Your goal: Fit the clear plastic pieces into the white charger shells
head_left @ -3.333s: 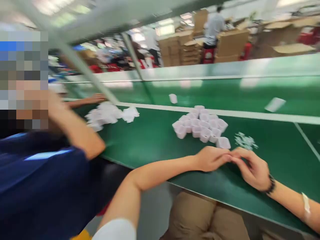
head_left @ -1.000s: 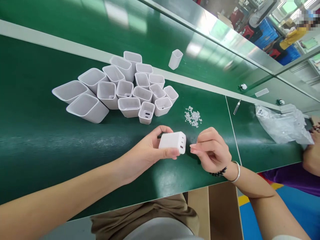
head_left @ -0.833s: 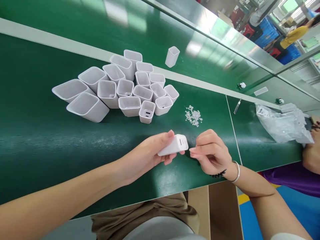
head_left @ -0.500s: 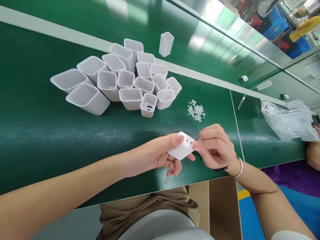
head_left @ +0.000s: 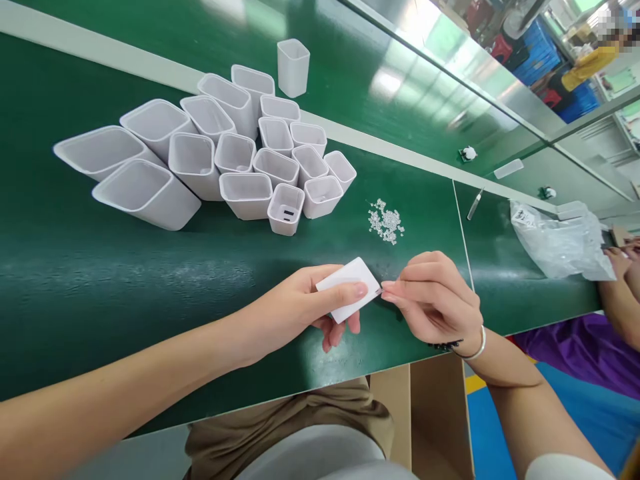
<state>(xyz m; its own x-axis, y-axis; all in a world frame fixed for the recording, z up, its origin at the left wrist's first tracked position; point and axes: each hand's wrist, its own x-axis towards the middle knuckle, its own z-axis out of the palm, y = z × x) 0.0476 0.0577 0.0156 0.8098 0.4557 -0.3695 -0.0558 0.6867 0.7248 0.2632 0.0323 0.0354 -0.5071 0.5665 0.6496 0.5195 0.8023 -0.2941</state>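
Note:
My left hand (head_left: 305, 300) is closed around a white plastic charger housing (head_left: 350, 272), its thumb lying across the broad face. One end of the housing points right, and a dark slot shows at that edge. My right hand (head_left: 435, 297) has its thumb and fingertips pinched together right at that slotted end. Whatever is between those fingertips is too small to make out. Beyond my hands lies a small heap of tiny clear plastic pieces (head_left: 389, 225) on the green table (head_left: 240, 260).
Several open white housings (head_left: 245, 190) stand grouped at left; one (head_left: 286, 207) shows slots in its bottom. A lone housing (head_left: 293, 70) stands farther back. To the right lie a pen-like tool (head_left: 475, 205) and a clear plastic bag (head_left: 560, 240), near another person's arm (head_left: 620, 287).
The left hand has turned the housing, so its broad face shows instead of the slotted end. The right fingertips stay pinched at that end. The camera view has shifted slightly.

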